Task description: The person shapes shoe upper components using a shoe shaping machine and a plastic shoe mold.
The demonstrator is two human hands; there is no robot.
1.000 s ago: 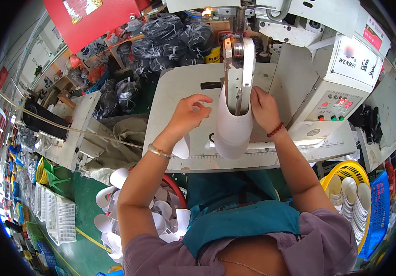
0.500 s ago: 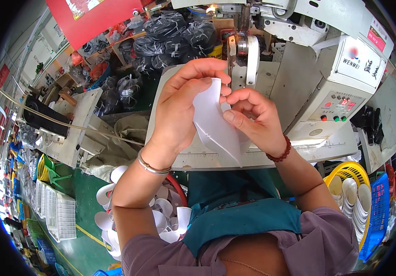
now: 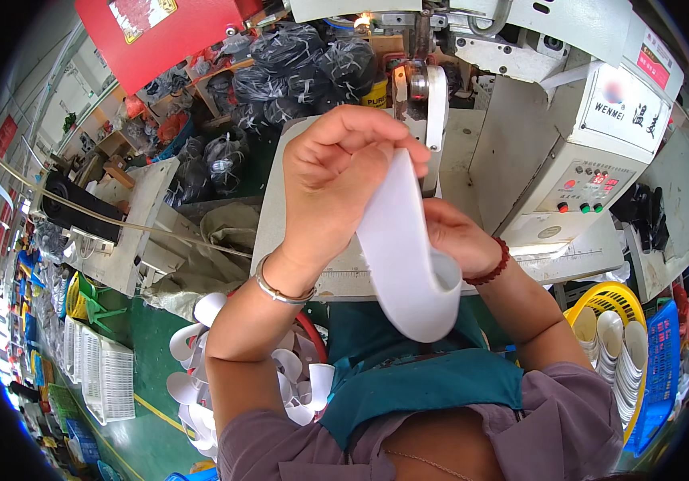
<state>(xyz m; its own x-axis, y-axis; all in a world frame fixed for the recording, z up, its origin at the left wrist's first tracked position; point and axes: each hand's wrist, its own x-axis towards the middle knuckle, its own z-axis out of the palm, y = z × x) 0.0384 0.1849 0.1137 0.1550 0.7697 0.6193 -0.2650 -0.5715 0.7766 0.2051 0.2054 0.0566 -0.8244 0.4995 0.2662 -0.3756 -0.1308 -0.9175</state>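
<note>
A white, smooth, bendable sheet piece point(image 3: 399, 252) hangs between my hands, its rounded lower end curling up toward the right. My left hand point(image 3: 340, 172) is closed on its narrow upper end, pinching it between thumb and fingers. On the right, my right hand point(image 3: 465, 240) is closed at the piece's inner side near the curl; some of its fingertips are hidden behind the sheet. Just beyond my hands stands the machine's upright post point(image 3: 434, 108) with a roller at its top.
The machine's control box point(image 3: 581, 184) with buttons stands at right on a pale worktable point(image 3: 336, 282). Curved white pieces fill a red container point(image 3: 312, 325) below left. Stacked pieces sit in a yellow basket point(image 3: 601, 295), beside a blue basket point(image 3: 655, 385). Black bags point(image 3: 288, 48) lie behind.
The white piece has swung open from a folded shape into a broad curve. My left hand has shifted slightly right, and my right hand has moved lower, partly behind the piece.
</note>
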